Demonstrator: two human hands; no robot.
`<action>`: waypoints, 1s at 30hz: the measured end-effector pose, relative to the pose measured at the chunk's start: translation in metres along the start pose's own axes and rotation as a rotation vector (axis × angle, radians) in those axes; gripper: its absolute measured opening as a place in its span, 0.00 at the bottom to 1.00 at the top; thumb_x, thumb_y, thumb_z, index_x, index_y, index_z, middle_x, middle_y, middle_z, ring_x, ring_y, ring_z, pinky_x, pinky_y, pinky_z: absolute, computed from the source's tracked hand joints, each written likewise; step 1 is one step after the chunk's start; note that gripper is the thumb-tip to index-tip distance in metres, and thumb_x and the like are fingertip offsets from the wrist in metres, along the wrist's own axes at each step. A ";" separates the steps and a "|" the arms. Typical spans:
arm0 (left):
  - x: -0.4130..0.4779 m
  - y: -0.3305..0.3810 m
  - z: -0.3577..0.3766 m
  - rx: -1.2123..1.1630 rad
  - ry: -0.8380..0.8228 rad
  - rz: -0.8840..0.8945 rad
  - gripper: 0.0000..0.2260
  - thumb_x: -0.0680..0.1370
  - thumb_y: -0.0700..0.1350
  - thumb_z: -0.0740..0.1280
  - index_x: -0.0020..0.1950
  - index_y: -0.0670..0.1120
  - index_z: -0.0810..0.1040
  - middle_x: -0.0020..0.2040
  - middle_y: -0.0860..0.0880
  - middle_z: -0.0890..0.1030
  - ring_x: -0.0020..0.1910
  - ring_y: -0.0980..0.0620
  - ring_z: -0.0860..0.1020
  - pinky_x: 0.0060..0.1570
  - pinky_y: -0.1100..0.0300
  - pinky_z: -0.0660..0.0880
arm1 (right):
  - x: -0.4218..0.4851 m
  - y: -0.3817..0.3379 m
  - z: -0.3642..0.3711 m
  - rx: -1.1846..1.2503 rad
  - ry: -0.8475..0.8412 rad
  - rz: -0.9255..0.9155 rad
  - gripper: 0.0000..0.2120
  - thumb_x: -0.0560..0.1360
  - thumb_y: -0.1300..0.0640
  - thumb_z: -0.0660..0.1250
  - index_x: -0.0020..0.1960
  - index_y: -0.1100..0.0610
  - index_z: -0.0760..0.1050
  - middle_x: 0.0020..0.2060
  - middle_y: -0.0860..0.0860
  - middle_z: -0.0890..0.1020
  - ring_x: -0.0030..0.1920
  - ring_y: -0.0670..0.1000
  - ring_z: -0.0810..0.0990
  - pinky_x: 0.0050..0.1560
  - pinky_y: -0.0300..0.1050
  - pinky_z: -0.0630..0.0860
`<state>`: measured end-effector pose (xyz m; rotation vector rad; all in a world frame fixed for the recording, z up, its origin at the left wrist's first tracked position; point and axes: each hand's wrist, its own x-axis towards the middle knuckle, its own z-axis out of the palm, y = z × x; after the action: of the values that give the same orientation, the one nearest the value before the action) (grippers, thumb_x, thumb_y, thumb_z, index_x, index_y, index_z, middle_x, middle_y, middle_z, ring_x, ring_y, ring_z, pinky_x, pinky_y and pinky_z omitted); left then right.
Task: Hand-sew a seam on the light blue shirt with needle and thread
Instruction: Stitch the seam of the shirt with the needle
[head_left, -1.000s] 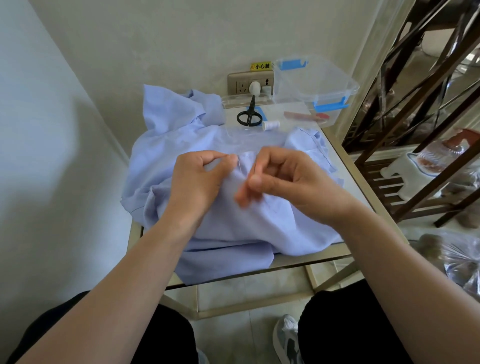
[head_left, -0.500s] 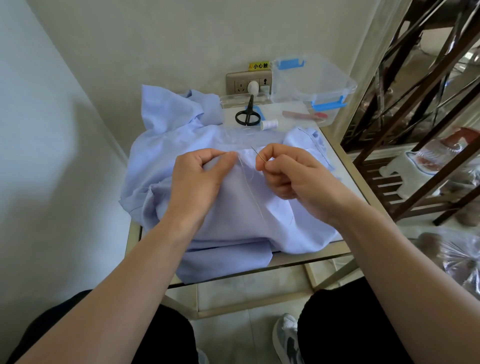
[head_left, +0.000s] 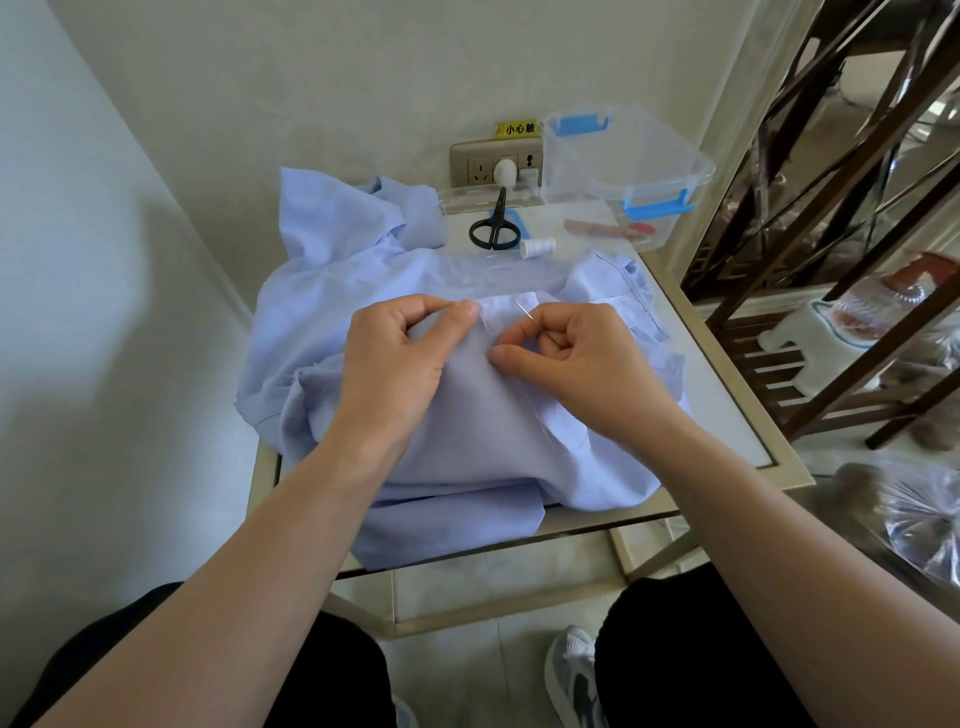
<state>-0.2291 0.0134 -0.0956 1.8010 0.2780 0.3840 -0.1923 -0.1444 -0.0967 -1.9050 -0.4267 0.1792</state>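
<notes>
Head view | desk carries light blue shirt, heaped mid-frame | left hand fingers pinch a shirt fold | right hand pinches needle, tip up, beside fold | judged: stitching under way, seam unfinished, sewn length unreadable

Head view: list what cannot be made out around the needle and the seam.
- Thin metal needle: only its tip shows, head view; the curled fingers of the right hand hide the rest.
- Sewing thread: too fine to trace, head view.
- Seam in the light blue cloth shirt: the left hand, pinching a fold, covers the stitches.
</notes>
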 end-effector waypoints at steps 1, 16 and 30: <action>0.000 0.000 0.000 -0.006 0.000 -0.001 0.09 0.77 0.45 0.70 0.42 0.41 0.84 0.38 0.47 0.82 0.37 0.59 0.75 0.40 0.69 0.71 | 0.000 0.000 -0.001 -0.002 -0.010 0.001 0.05 0.73 0.59 0.74 0.40 0.60 0.80 0.21 0.42 0.59 0.24 0.44 0.58 0.27 0.33 0.56; 0.000 0.000 0.000 -0.032 -0.017 -0.010 0.08 0.77 0.45 0.70 0.38 0.45 0.83 0.33 0.54 0.81 0.36 0.61 0.75 0.40 0.69 0.72 | 0.001 0.000 0.001 0.013 -0.012 -0.040 0.05 0.73 0.57 0.74 0.41 0.57 0.80 0.22 0.43 0.59 0.24 0.45 0.57 0.28 0.33 0.56; 0.003 0.001 -0.002 -0.055 0.034 -0.057 0.09 0.77 0.45 0.71 0.36 0.47 0.81 0.34 0.53 0.78 0.34 0.63 0.73 0.38 0.75 0.69 | -0.016 -0.015 -0.032 0.036 -0.909 -0.025 0.03 0.71 0.62 0.75 0.40 0.56 0.82 0.26 0.54 0.76 0.27 0.52 0.67 0.35 0.38 0.66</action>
<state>-0.2274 0.0155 -0.0943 1.7300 0.3387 0.3789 -0.1997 -0.1738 -0.0726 -1.6918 -1.0333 1.0433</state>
